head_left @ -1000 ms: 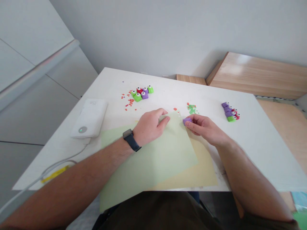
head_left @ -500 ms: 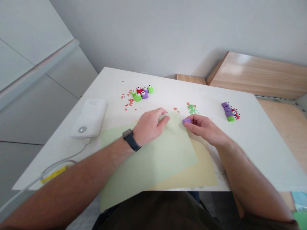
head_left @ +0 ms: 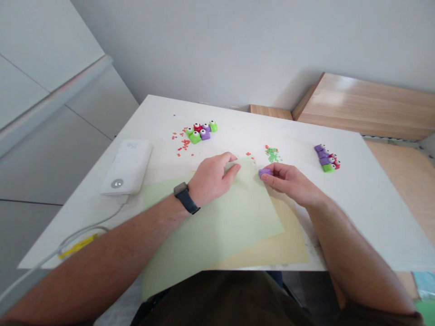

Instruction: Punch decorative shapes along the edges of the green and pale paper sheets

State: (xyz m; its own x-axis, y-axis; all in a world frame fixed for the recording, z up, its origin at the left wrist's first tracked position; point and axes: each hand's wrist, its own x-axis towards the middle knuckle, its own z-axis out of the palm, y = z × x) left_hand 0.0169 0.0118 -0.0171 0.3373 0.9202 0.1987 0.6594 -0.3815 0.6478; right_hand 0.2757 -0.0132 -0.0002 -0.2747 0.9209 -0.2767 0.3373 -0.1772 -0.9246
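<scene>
White tabletop [head_left: 360,203] by a grey wall [head_left: 217,54]: green sheet and purple block meet at a corner

A pale green sheet [head_left: 220,226] lies partly over a yellow sheet [head_left: 288,235], its near left corner sticking out past the tabletop's edge. The left hand [head_left: 209,179] rests at the green sheet's far edge, thumb above the paper and a little apart from the index finger; whether that grip pinches the paper cannot be told. The right hand [head_left: 292,181] has a narrow grip, thumb and fingers closed on the purple block [head_left: 264,173], by its look a paper punch. The block sits at the sheet's far right corner; whether any paper is inside it is hidden.

Steadiness probably matters most here. The left hand does best to press the paper flat close to the block, so the corner cannot curl or twist. The block should sit square to the edge, with the thumb's pressure straight and even. The overhanging corner could tug the sheet askew, so more paper on the tabletop would likely help. Green bits [head_left: 272,155] and a few red bits [head_left: 248,154] lie just beyond the corner; a stray scrap under the sheet might lift it, so avoiding them seems wise.
</scene>
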